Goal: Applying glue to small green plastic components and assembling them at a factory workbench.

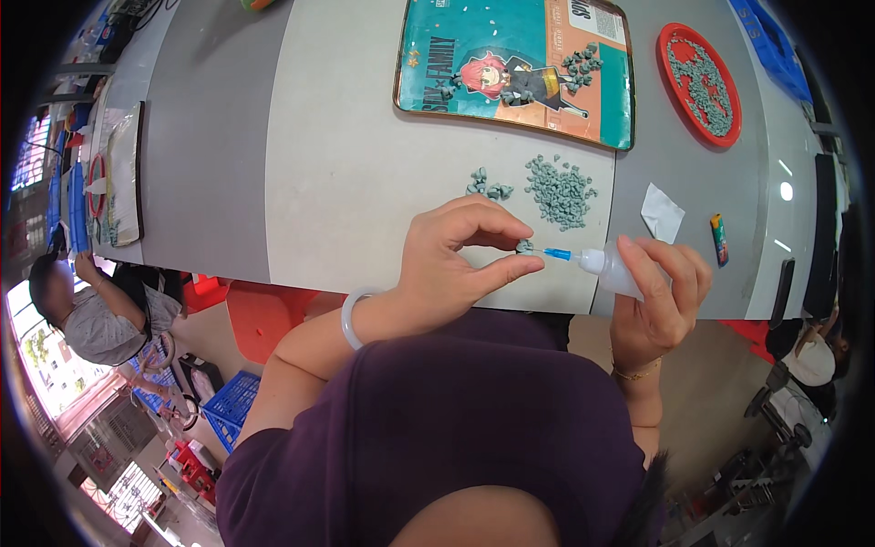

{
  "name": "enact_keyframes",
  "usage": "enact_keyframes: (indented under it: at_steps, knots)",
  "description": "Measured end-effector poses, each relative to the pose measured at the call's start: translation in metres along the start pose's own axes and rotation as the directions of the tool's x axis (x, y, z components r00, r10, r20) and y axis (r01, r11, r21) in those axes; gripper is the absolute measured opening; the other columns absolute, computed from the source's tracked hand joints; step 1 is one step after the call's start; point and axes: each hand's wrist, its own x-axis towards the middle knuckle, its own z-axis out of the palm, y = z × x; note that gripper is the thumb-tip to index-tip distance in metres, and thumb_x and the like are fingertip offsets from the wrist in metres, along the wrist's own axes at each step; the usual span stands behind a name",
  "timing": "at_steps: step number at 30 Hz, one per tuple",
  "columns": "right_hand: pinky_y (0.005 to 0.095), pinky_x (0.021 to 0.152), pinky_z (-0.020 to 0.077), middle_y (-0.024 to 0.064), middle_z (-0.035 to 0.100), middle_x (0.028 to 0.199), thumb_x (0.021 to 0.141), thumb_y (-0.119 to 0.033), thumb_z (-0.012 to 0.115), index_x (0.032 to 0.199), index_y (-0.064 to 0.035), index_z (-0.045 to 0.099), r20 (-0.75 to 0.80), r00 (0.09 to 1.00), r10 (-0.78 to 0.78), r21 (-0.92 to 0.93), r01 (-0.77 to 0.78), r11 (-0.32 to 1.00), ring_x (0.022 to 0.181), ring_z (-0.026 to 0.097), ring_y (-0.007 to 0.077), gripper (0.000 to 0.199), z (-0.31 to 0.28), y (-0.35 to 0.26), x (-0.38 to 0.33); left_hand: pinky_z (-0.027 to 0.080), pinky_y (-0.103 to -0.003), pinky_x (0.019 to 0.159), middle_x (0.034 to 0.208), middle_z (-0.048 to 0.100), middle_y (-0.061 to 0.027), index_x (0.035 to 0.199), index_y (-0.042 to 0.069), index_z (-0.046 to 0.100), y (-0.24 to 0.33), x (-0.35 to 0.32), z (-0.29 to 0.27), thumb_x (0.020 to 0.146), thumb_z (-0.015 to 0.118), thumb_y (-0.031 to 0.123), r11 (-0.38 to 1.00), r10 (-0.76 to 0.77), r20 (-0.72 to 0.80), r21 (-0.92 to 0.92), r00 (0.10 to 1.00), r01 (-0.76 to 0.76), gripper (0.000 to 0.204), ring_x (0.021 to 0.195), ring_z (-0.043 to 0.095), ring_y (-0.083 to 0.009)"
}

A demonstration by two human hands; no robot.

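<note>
Between thumb and forefinger, my left hand (456,251) pinches a small grey-green piece (524,246) whose exact kind is too small to make out. My right hand (663,287) is wrapped round a white squeeze bottle (620,272) with a blue needle tip (558,254). The needle points left and reaches the piece, or nearly so. Just beyond my hands lie a loose heap of grey-green pieces (561,193) and a smaller cluster (489,186) of darker ones.
A printed tray (519,123) bearing several small clusters stands at the far side. Right of it is a red oval dish (670,91) of grey-green pieces. A white tissue (662,213) and a small tube (719,240) lie at right. Another person (109,314) sits at far left.
</note>
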Motion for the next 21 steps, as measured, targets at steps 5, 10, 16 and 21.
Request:
enact_keyframes:
  at_steps: [5,10,16,21]
  knots:
    - [0.0276,0.075,0.0327,-0.0024,0.059,0.086,0.055,0.003,0.06,0.091,-0.0151,0.07,0.007,1.0,-0.001,-0.009,0.001,1.0,0.08,0.048,0.0171,0.042,0.0005,0.0009,-0.0003,0.054,-0.027,0.069,0.084,0.059,-0.01,0.085,-0.002,0.061,-0.0013,-0.0002,-0.0003,0.066,0.07,-0.007,1.0,0.003,-0.001,0.009,1.0,-0.003,0.022,0.077,0.061,-0.0162]
    - [0.0273,0.075,0.0326,-0.0025,0.059,0.086,0.054,0.003,0.06,0.091,-0.0152,0.07,0.012,1.0,0.001,-0.009,-0.001,1.0,0.08,0.048,0.0171,0.042,-0.0011,-0.0001,0.0008,0.053,-0.027,0.069,0.083,0.059,-0.01,0.085,-0.002,0.061,0.0003,0.0,-0.0005,0.066,0.071,-0.007,1.0,-0.001,0.001,0.008,1.0,0.001,0.021,0.077,0.061,-0.016]
    - [0.027,0.074,0.0333,-0.0021,0.059,0.086,0.055,0.004,0.06,0.091,-0.0149,0.07,0.01,1.0,-0.002,0.0,0.002,1.0,0.08,0.048,0.0173,0.042,0.0002,0.0009,0.0009,0.053,-0.027,0.068,0.084,0.059,-0.0101,0.085,-0.002,0.061,-0.0011,-0.0009,-0.0005,0.067,0.07,-0.007,1.0,-0.003,-0.006,0.019,1.0,0.003,0.021,0.077,0.061,-0.0163]
    - [0.0272,0.075,0.0339,-0.002,0.059,0.086,0.055,0.005,0.061,0.09,-0.0146,0.07,-0.019,0.999,0.031,0.012,-0.03,0.999,0.081,0.048,0.0177,0.041,-0.0024,0.0014,0.0019,0.053,-0.027,0.069,0.084,0.059,-0.0106,0.086,-0.002,0.06,0.0002,0.0003,-0.0013,0.067,0.069,-0.008,1.0,0.0,-0.013,-0.007,1.0,0.0,0.022,0.078,0.061,-0.017]
